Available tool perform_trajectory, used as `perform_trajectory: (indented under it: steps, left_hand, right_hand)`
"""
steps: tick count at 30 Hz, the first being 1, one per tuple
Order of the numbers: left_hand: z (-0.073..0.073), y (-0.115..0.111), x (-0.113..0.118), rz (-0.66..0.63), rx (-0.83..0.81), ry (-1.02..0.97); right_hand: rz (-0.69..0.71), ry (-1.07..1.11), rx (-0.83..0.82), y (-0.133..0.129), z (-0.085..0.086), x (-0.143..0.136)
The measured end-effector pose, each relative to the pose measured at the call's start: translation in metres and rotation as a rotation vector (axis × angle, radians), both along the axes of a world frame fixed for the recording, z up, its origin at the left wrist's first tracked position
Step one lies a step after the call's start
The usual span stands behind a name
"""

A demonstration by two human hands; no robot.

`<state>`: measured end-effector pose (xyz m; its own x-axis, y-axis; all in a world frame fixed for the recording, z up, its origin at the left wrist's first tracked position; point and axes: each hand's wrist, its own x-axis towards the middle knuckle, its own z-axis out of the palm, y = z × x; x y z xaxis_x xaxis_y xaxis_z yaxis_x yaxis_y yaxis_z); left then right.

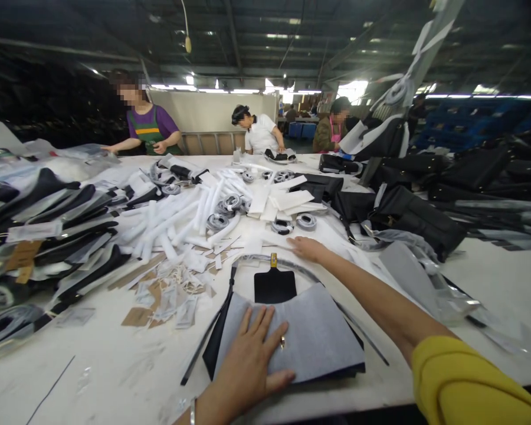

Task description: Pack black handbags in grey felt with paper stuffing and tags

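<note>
1. Left hand (253, 354): flat, fingers spread, palm down on the grey sheet (325, 330).
2. Black bag (213, 348): on the counter (128, 383), directly before the person, beneath the grey sheet.
3. Right hand (308, 248): extended beyond the bag, fingertips at the white material (265, 239); grip cannot be determined.
4. Wrapped coil (307, 221): just beyond the right hand.
5. Brown tag (137, 317): left of the bag.

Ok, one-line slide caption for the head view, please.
Left hand spread flat on a grey-covered bag, right hand stretched out toward white sheets on a cluttered worktable.
</note>
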<state>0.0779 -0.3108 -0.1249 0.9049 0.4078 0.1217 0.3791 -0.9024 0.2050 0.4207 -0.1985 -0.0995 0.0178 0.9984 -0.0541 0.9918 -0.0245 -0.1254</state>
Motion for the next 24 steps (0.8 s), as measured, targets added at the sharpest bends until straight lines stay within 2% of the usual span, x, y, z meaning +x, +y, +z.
perform_trajectory:
  steps: [6,10,12,15,17,20,24]
  left_hand:
    - [-0.002,-0.001,0.001,-0.001,0.011,-0.002]
    - [-0.003,-0.001,0.001,-0.012,0.022,-0.017]
    - [-0.003,-0.001,0.001,-0.012,0.022,-0.016]
    - [-0.003,-0.001,-0.001,-0.007,0.020,-0.037]
    - [-0.003,-0.002,-0.001,0.003,0.009,-0.059]
    - [-0.003,-0.003,-0.001,0.001,-0.015,-0.072]
    - [-0.004,-0.002,-0.001,-0.009,-0.013,-0.062]
  right_hand:
    - [-0.116,-0.013,0.146,-0.057,0.023,0.003]
    - [-0.164,0.001,0.183,-0.080,0.036,-0.007]
    - [-0.104,0.037,0.211,-0.086,0.043,-0.025]
    - [0.066,0.131,0.245,-0.100,0.050,-0.066]
    - [0.190,0.194,0.215,-0.119,0.045,-0.094]
    - [0.328,0.237,0.123,-0.151,0.021,-0.117]
    - [0.301,0.304,0.069,-0.177,-0.012,-0.116]
